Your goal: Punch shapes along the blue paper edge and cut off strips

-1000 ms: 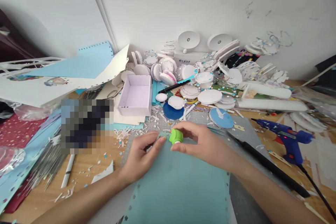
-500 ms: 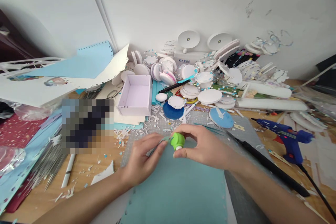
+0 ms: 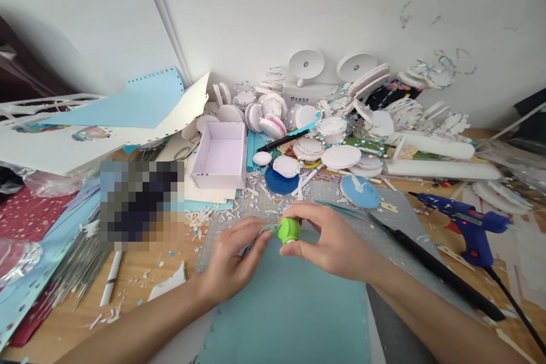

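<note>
Right hand (image 3: 336, 239) pinching small green punch (image 3: 289, 230) between thumb and fingers; left hand (image 3: 236, 256) pinching lifted far edge of teal sheet (image 3: 294, 301) right beside it; sheet lies over grey cutting mat (image 3: 405, 217), toward near edge of table (image 3: 68, 318); step in hand, I'd judge: edge punching, sheet edge being lined up at punch; next press seems to call for edge seated flat, left hand steadying, right thumb squeezing
</note>
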`<state>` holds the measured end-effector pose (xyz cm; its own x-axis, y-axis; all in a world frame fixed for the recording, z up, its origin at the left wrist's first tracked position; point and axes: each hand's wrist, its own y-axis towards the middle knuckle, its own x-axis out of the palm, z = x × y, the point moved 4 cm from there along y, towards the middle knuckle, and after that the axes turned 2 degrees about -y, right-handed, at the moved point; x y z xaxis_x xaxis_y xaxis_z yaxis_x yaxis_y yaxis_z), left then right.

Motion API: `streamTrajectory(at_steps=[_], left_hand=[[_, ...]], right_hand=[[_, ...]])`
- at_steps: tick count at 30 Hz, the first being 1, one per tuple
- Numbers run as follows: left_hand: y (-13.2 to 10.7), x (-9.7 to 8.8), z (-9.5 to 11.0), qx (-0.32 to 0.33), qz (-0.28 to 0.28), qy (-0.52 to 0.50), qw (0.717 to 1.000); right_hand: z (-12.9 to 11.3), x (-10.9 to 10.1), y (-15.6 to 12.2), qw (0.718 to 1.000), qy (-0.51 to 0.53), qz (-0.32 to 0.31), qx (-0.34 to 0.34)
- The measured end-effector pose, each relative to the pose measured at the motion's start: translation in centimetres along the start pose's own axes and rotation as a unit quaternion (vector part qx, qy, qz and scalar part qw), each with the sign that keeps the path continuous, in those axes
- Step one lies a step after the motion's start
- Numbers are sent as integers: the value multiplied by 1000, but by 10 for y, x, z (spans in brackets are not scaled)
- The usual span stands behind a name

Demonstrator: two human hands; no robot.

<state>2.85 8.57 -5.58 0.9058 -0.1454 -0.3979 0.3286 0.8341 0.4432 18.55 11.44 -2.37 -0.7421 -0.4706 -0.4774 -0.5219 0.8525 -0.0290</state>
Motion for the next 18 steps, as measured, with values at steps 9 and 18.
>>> streamTrajectory(at_steps=[9,18], left_hand=[[3,0,-1,-44,-16,-18,999],[13,-3,0,-71,-116,7,991]], right_hand=[[1,1,1,1000,9,9,-4],[3,11,-2,999,-33,8,-23]])
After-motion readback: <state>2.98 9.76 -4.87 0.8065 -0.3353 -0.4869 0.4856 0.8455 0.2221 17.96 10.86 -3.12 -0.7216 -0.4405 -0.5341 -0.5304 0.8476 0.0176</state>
